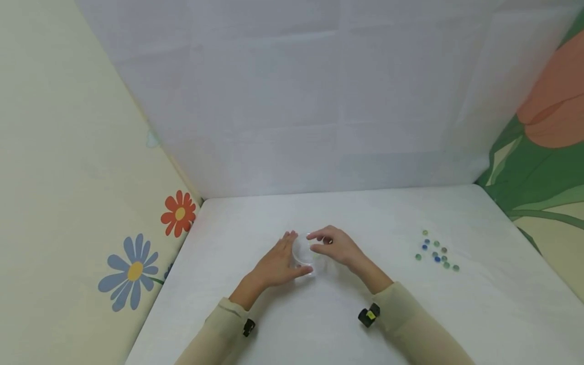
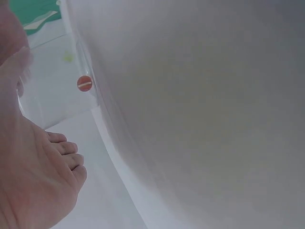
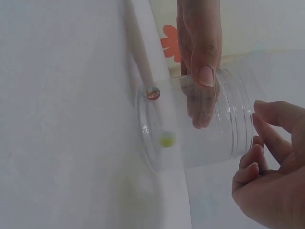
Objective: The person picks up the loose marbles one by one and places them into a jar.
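Observation:
A clear plastic jar [image 1: 302, 251] stands upright on the white table. My left hand [image 1: 277, 261] grips its side, with the thumb on the near side and the fingers on the far side. Inside the jar, a reddish-brown marble [image 3: 152, 93] lies at the bottom by the wall. A yellow-green marble [image 3: 167, 139] shows blurred close to the bottom, and whether it touches the base is unclear. Over the jar's mouth is my right hand [image 1: 339, 246], its thumb and forefinger parted with nothing visible between them.
Several loose glass marbles [image 1: 437, 259], green, blue and brownish, lie scattered on the right part of the white table [image 1: 347, 324]. A white backdrop [image 1: 292, 101] rises behind the table. Flower-patterned walls stand at both sides.

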`<action>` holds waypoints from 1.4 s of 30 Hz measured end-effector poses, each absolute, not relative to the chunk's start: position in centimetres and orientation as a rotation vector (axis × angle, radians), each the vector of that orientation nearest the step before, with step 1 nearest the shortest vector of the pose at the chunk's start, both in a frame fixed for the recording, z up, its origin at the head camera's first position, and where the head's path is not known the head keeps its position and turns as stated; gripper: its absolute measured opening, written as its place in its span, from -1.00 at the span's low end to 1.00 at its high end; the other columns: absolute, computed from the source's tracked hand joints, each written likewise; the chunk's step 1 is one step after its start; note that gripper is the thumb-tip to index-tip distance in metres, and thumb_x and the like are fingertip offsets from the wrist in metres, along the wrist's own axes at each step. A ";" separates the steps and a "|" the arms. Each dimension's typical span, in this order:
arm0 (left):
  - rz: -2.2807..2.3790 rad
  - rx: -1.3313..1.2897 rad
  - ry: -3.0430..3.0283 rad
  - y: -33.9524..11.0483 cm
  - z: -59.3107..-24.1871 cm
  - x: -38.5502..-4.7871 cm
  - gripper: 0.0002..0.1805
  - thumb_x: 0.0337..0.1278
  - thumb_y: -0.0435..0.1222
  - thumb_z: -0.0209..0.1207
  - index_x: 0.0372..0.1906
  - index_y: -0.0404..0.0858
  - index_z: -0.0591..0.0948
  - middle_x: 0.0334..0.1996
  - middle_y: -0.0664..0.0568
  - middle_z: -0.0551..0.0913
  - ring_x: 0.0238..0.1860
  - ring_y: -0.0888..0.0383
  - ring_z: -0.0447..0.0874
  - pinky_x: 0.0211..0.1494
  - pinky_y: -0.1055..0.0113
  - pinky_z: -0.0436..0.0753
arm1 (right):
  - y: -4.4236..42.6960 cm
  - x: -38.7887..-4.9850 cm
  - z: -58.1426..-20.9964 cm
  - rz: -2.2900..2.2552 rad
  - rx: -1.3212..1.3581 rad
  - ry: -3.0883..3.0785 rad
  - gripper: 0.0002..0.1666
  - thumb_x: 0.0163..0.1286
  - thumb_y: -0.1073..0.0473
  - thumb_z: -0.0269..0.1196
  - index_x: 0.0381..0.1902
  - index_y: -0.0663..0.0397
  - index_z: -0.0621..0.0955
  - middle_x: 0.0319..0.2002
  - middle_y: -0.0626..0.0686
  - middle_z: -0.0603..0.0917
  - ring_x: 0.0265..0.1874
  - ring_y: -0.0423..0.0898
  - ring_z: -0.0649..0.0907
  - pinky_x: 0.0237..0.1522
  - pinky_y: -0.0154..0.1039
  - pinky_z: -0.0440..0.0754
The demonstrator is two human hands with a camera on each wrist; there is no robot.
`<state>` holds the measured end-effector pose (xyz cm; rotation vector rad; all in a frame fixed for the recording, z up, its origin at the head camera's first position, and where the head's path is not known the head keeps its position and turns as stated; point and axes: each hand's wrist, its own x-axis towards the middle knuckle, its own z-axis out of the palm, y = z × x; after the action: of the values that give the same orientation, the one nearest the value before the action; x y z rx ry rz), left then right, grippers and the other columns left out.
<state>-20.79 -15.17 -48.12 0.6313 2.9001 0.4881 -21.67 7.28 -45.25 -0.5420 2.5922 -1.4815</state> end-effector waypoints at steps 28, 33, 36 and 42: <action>0.505 0.618 2.895 -15.0 -48.0 -20.7 0.24 0.13 0.44 0.11 0.63 -0.30 -0.04 0.63 -0.18 -0.04 0.63 -0.08 -0.10 0.59 -0.07 0.18 | 11.2 -21.0 -45.4 -1.439 -0.530 2.618 -0.68 0.40 0.11 0.35 0.09 -0.02 0.70 -0.27 -0.05 0.64 -0.26 -0.12 0.56 -0.24 -0.26 0.58; 0.519 0.623 2.899 -15.1 -48.2 -20.7 0.25 0.11 0.46 0.10 0.62 -0.30 -0.01 0.63 -0.18 -0.03 0.62 -0.10 -0.08 0.58 -0.07 0.20 | 12.5 -20.8 -45.4 -1.405 -0.520 2.657 -0.67 0.40 0.14 0.35 0.10 0.03 0.69 -0.33 -0.06 0.62 -0.31 -0.11 0.55 -0.28 -0.29 0.58; 0.513 0.632 2.905 -15.2 -48.4 -20.9 0.26 0.10 0.48 0.08 0.62 -0.30 -0.01 0.63 -0.17 -0.02 0.63 -0.09 -0.08 0.59 -0.04 0.18 | 13.4 -20.6 -45.4 -1.390 -0.503 2.689 -0.67 0.39 0.15 0.36 0.09 0.05 0.69 -0.34 -0.06 0.62 -0.32 -0.10 0.56 -0.30 -0.29 0.58; 0.510 0.661 2.919 -15.3 -48.6 -21.1 0.25 0.12 0.46 0.09 0.62 -0.33 0.00 0.62 -0.19 0.00 0.62 -0.09 -0.07 0.60 -0.02 0.17 | 15.5 -20.1 -45.9 -1.361 -0.452 2.735 -0.68 0.37 0.15 0.37 0.07 -0.01 0.71 -0.34 -0.07 0.63 -0.32 -0.12 0.58 -0.28 -0.29 0.60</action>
<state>-21.09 -15.33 -48.58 0.6608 2.9186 0.5099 -20.14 15.51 -45.87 -0.4518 2.7350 -1.3613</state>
